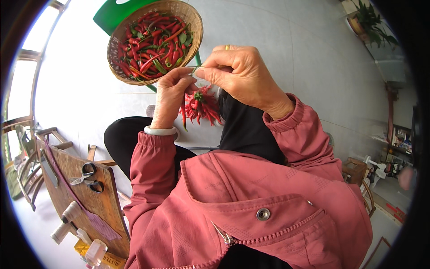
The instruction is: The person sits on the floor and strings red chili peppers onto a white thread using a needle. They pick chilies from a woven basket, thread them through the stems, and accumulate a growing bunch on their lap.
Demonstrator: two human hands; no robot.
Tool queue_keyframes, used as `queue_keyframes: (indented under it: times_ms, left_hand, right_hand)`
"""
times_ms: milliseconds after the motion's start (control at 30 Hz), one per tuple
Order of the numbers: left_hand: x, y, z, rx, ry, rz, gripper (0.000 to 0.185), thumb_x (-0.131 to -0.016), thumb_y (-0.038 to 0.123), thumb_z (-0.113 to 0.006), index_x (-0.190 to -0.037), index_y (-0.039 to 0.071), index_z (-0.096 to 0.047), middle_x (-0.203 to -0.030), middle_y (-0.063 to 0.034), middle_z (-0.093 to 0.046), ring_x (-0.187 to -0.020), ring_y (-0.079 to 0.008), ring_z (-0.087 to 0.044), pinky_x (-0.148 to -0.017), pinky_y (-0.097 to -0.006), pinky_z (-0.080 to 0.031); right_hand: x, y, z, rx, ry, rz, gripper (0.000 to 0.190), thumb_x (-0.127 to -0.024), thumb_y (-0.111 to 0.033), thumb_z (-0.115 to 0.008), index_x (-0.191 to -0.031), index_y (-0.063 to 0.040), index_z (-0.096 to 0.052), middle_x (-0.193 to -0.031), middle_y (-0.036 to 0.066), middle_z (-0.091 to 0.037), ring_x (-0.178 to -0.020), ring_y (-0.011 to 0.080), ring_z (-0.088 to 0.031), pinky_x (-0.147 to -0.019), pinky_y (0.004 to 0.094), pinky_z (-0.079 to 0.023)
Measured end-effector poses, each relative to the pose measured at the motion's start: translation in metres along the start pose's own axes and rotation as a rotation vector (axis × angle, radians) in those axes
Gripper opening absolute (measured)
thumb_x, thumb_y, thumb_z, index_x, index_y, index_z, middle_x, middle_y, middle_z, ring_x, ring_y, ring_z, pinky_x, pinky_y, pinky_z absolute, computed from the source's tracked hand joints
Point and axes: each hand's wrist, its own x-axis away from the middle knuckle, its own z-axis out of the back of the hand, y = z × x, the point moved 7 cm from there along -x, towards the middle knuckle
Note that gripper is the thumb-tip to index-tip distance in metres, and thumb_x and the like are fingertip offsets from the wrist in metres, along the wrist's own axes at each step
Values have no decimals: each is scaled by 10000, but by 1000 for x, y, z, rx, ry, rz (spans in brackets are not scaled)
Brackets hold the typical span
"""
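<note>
My left hand is closed around a red chili pepper that hangs below its fingers, tip down. Thumb and forefinger of my right hand pinch a thin green stem or strand right beside the left fingertips; its exact nature is too small to tell. Under the hands, between my legs, is a dense bunch of red chilies with green stems gathered at its centre. Just beyond my left hand stands a woven basket filled with loose red chilies, a few green ones and leaves.
The basket rests on a green plastic chair. At left, a wooden board or bench top carries black-handled scissors, a knife, a purple strap and thread spools. A potted plant stands far right.
</note>
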Motion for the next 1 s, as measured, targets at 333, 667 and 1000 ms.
queue_keyframes:
  times_ms: [333, 667, 1000]
  left_hand:
    - [-24, -115, 28, -248, 107, 268, 134, -873, 73, -618, -944, -39, -629, -794, -68, -646, -651, -131, -611, -620, -258, -534]
    - [-69, -183, 80, -781, -56, 148, 127, -711, 87, -669, -794, -8, -678, -703, -123, -673, -651, -201, -648, -622, -325, -504]
    - [-96, -265, 74, -848, -274, -209, 93, -757, 137, -605, -775, 124, -696, -886, -101, -631, -928, -312, -587, -823, -440, -419]
  right_hand:
    - [-4, 6, -1, -77, 6, -73, 134, -840, -74, -731, -757, 7, -663, -658, -23, -540, -598, 48, -438, -535, 239, -362]
    - [-8, 14, 11, -158, 13, -102, 134, -851, -76, -724, -757, -3, -662, -662, -29, -532, -598, 42, -434, -542, 232, -351]
    - [-3, 5, 14, -229, -65, -79, 88, -840, -51, -726, -780, -1, -687, -649, -6, -540, -581, 70, -449, -534, 248, -344]
